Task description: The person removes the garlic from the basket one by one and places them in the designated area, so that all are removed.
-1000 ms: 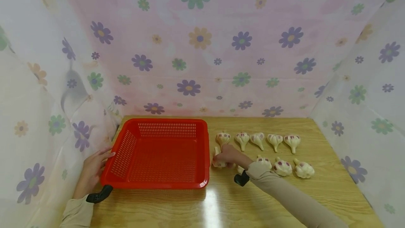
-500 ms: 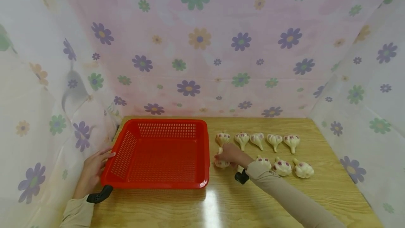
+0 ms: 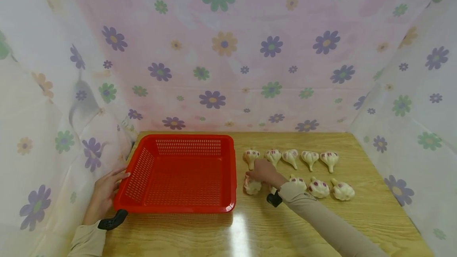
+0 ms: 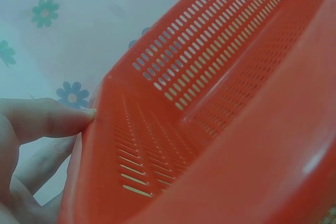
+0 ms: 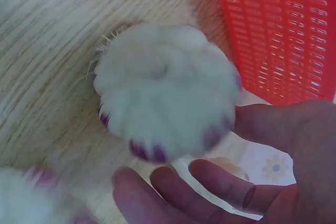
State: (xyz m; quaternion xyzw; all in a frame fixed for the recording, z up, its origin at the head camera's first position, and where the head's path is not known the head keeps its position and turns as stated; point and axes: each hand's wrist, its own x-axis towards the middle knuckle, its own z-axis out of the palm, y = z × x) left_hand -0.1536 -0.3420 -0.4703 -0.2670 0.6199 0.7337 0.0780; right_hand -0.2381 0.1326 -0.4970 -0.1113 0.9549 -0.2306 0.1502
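At the left rim of a red plastic basket (image 3: 185, 208) is my left hand (image 3: 103, 193). The left wrist view shows its thumb (image 4: 68, 120) on the rim and the other fingers behind the basket wall, pinching it. Just right of the basket, my right hand (image 3: 265, 173) holds a white garlic bulb (image 3: 252, 185) with purple patches. In the right wrist view the bulb's rounded base (image 5: 163, 87) faces the camera, the thumb at its side and the fingers below near the stem. Another garlic bulb (image 5: 39, 198) lies close by, mostly hidden under the right wrist in the head view.
A back row of garlic bulbs (image 3: 290, 158) lies on the wooden table (image 3: 171, 235), stems towards the person. Several more bulbs (image 3: 342, 190) form a front row right of the right hand. Flower-patterned cloth (image 3: 246, 50) encloses the back and sides.
The garlic bulb in my right hand has shifted slightly right and towards me, and turned so its stem is now hidden. My left hand and the basket stay put.
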